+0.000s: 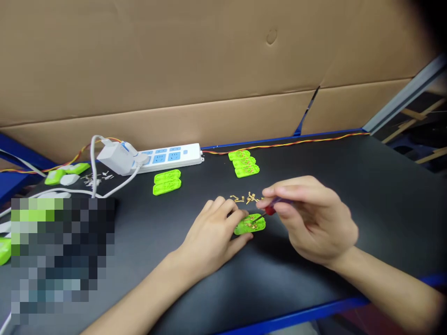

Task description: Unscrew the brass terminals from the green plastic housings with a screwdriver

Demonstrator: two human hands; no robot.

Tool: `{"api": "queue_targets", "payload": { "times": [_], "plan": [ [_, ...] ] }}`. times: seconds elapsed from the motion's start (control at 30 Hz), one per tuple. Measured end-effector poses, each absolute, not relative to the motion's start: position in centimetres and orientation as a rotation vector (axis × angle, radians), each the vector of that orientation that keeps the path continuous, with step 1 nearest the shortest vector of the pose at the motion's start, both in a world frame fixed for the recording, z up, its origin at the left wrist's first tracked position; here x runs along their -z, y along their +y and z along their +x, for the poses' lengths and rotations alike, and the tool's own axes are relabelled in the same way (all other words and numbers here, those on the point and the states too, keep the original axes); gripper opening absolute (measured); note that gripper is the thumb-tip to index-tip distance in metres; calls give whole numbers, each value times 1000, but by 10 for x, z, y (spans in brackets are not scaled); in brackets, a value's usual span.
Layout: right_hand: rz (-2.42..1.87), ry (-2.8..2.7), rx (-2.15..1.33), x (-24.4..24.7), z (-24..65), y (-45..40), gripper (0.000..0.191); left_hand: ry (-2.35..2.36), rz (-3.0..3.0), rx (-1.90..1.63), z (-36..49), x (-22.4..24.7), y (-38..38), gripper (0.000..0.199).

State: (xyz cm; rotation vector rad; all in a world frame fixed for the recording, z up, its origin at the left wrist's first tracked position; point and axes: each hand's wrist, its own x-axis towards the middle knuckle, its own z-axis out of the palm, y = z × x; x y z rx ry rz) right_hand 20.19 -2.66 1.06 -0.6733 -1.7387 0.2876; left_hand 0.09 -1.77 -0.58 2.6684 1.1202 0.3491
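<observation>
On the dark tabletop lies a bright green plastic shell (260, 225) with small brass pieces inside it. My left hand (214, 228) grips the shell from its left side, thumb along the near edge and fingers at the far edge. Between the thumb and fingers of my right hand (314, 223) is a screwdriver (270, 210) with a red and purplish handle. Its thin shaft slants down to the left, and the tip is at the brass pieces in the shell. Loose brass contacts (249, 198) lie just behind the shell.
Green shells with metal parts (244, 164) lie farther back, and two more green shells (167, 182) sit to the left. A white power strip (167, 157) with plugs and cables stands behind. Green and white pieces (70, 174) lie far left, near a pixelated area. Cardboard (209, 70) walls the back.
</observation>
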Motion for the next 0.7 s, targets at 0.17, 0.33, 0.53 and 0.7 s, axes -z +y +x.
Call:
{"api": "queue_targets", "payload": {
  "times": [0.17,0.33,0.53,0.7],
  "plan": [
    [-739,-1610,-315,-7,207,-20,43,1089,2655,-367,-2,1,-17,36],
    [-779,-1558,-330,0,207,-9,34,1099,2635,-488,-5,-4,-14,48],
    [-782,-1601,-343,4,204,-8,34,1023,2671,-575,-7,0,-8,57],
    [-780,-1564,-355,0,206,-10,36,1085,2683,-586,-11,4,2,45]
  ]
}}
